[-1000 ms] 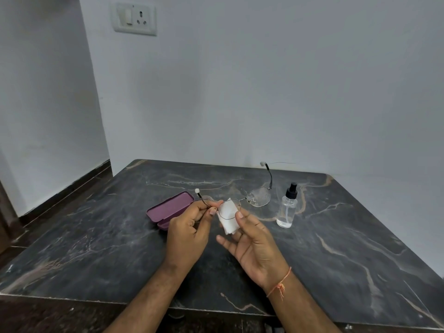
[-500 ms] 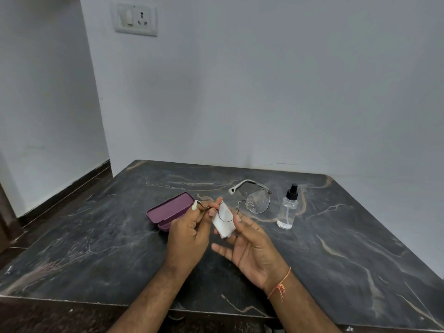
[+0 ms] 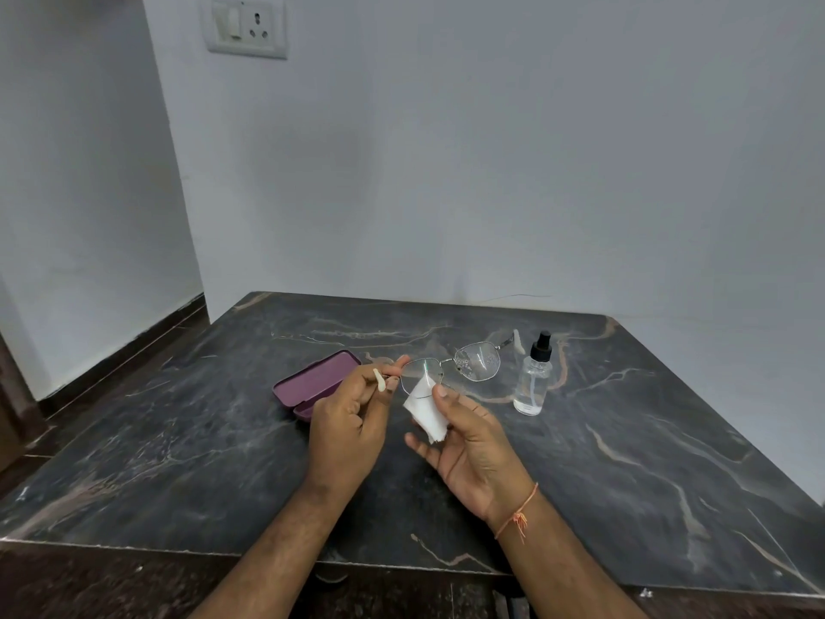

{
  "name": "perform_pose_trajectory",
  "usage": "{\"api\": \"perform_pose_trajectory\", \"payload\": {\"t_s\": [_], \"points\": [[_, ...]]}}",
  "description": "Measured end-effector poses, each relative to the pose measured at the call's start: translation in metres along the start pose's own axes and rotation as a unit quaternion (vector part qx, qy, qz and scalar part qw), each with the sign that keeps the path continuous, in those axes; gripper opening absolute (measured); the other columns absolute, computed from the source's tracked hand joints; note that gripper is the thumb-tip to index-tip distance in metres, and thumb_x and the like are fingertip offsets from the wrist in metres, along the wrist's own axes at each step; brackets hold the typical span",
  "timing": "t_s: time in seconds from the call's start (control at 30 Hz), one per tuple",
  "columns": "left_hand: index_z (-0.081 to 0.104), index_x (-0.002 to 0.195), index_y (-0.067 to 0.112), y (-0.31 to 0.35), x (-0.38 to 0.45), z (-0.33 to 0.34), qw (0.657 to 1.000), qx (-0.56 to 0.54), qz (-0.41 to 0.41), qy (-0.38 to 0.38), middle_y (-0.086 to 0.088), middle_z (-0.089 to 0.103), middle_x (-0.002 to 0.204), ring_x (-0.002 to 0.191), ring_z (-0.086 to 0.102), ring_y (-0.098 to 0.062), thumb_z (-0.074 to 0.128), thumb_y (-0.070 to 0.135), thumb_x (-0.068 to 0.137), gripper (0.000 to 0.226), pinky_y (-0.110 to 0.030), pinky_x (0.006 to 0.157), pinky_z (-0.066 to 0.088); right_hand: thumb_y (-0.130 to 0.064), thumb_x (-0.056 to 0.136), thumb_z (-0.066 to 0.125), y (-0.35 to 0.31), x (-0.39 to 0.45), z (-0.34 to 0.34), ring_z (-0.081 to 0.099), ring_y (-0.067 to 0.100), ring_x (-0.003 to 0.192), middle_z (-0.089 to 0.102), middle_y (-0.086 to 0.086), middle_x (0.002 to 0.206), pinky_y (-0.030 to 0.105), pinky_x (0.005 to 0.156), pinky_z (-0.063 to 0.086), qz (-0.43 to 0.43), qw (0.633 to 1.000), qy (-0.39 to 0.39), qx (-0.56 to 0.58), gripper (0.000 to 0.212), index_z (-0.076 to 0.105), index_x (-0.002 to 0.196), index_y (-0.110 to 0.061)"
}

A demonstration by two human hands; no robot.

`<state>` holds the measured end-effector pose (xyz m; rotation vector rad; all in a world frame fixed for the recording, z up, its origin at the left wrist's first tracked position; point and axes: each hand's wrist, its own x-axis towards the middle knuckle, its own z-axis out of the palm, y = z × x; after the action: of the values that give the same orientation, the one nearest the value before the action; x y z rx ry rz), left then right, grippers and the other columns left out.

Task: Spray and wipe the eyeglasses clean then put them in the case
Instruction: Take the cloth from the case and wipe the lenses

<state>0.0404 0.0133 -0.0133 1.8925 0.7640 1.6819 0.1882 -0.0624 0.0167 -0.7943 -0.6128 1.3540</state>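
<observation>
Thin-framed eyeglasses [image 3: 477, 360] are held above the dark marble table [image 3: 178, 440], lenses facing me. My left hand [image 3: 352, 422] pinches the left temple beside the left lens. My right hand [image 3: 468, 444] holds a small white cloth [image 3: 426, 411] with thumb and fingers against the lower edge of that left lens. Droplets show on the right lens. The purple case [image 3: 319, 382] lies open on the table just left of my left hand. A clear spray bottle [image 3: 532, 379] with a black top stands upright to the right of the glasses.
The table sits in a corner against white walls, with a wall socket [image 3: 244, 26] high at the left. Its front edge runs under my forearms. The floor drops away at the left.
The glasses have been turned so both lenses face me and the right temple points back. My right hand and the cloth have slid down to the left lens's lower edge.
</observation>
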Motion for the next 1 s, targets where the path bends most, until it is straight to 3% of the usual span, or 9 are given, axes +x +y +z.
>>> {"api": "perform_pose_trajectory", "payload": {"t_s": [0.13,0.23,0.37,0.47,0.57,0.67,0.77,0.87,1.0], "points": [[0.076,0.12,0.014,-0.0042,-0.0004,0.0001,1.0,0.016,0.017,0.006,0.019,0.08,0.126,0.075,0.079,-0.01,0.065,0.025,0.105,0.021,-0.043,0.06,0.063,-0.019,0.083,0.078,-0.0005,0.0026,-0.0018,0.074,0.016,0.091,0.078,0.012,0.11,0.036,0.076,0.063,-0.025,0.999,0.029,-0.001,0.03,0.075,0.11,-0.007],[0.077,0.119,0.012,-0.0037,-0.0003,0.0021,1.0,0.017,0.018,-0.004,0.017,0.082,0.121,0.049,0.057,0.002,0.065,0.025,0.104,0.023,-0.019,0.049,0.044,-0.016,0.084,0.078,-0.0009,0.0021,-0.0028,0.074,0.015,0.09,0.078,0.008,0.107,0.034,0.074,0.063,-0.032,0.999,0.029,0.003,0.029,0.075,0.111,-0.01],[0.077,0.124,0.011,-0.0023,0.0007,0.0021,0.999,0.024,0.025,-0.015,0.011,0.085,0.106,0.07,0.068,0.012,0.069,0.015,0.103,0.023,-0.008,0.067,0.049,-0.014,0.083,0.077,-0.0018,0.0006,-0.002,0.074,0.014,0.088,0.079,0.005,0.103,0.035,0.074,0.063,-0.037,0.999,0.021,0.006,0.024,0.079,0.107,-0.014],[0.077,0.122,0.01,0.0008,0.0014,0.0004,0.999,0.023,0.02,-0.009,0.016,0.083,0.109,0.07,0.072,0.008,0.068,0.015,0.104,0.021,-0.013,0.065,0.055,-0.013,0.084,0.077,-0.0014,0.001,-0.0018,0.075,0.016,0.091,0.079,0.007,0.107,0.036,0.076,0.063,-0.036,0.999,0.02,0.003,0.025,0.079,0.109,-0.014],[0.078,0.12,0.011,0.0033,-0.0009,0.0005,0.999,0.042,0.017,-0.006,0.026,0.075,0.08,0.047,0.054,0.006,0.07,0.007,0.103,0.019,-0.006,0.05,0.037,-0.012,0.086,0.075,-0.0004,0.0018,-0.0034,0.075,0.017,0.094,0.079,0.009,0.111,0.037,0.078,0.064,-0.037,0.999,0.019,0.002,0.028,0.077,0.114,-0.011],[0.074,0.123,0.031,0.0037,0.0006,-0.0009,0.998,0.051,0.023,-0.008,0.012,0.08,0.085,0.041,0.046,-0.01,0.068,0.015,0.105,0.024,-0.018,0.043,0.038,-0.012,0.087,0.074,-0.0005,0.0023,-0.0037,0.074,0.018,0.095,0.078,0.009,0.113,0.038,0.077,0.065,-0.037,0.999,0.008,0.009,0.033,0.075,0.121,-0.01],[0.074,0.123,0.032,-0.0019,0.0007,-0.0018,0.999,0.024,0.015,-0.019,0.006,0.083,0.096,0.068,0.073,-0.012,0.063,0.028,0.108,0.019,-0.033,0.063,0.064,-0.013,0.092,0.072,0.0003,0.0015,-0.0042,0.073,0.021,0.096,0.077,0.011,0.115,0.041,0.08,0.063,-0.027,0.999,-0.018,0.012,0.037,0.073,0.129,-0.015],[0.076,0.122,0.017,0.0034,-0.0001,-0.0008,1.0,-0.013,0.004,-0.017,0.019,0.08,0.124,0.116,0.078,-0.009,0.062,0.025,0.107,0.022,-0.032,0.096,0.065,-0.019,0.094,0.074,0.0007,-0.0006,-0.0041,0.072,0.023,0.096,0.075,0.014,0.116,0.045,0.083,0.062,-0.012,0.999,-0.049,0.007,0.036,0.072,0.131,-0.015],[0.075,0.124,0.017,0.0043,-0.001,-0.0015,1.0,0.002,0.005,-0.017,0.021,0.08,0.123,0.107,0.081,-0.014,0.059,0.03,0.106,0.027,-0.041,0.087,0.068,-0.027,0.086,0.08,0.0007,-0.0013,-0.0049,0.071,0.026,0.099,0.074,0.017,0.116,0.046,0.084,0.063,0.012,0.997,-0.079,0.004,0.048,0.072,0.131,-0.011]]}}
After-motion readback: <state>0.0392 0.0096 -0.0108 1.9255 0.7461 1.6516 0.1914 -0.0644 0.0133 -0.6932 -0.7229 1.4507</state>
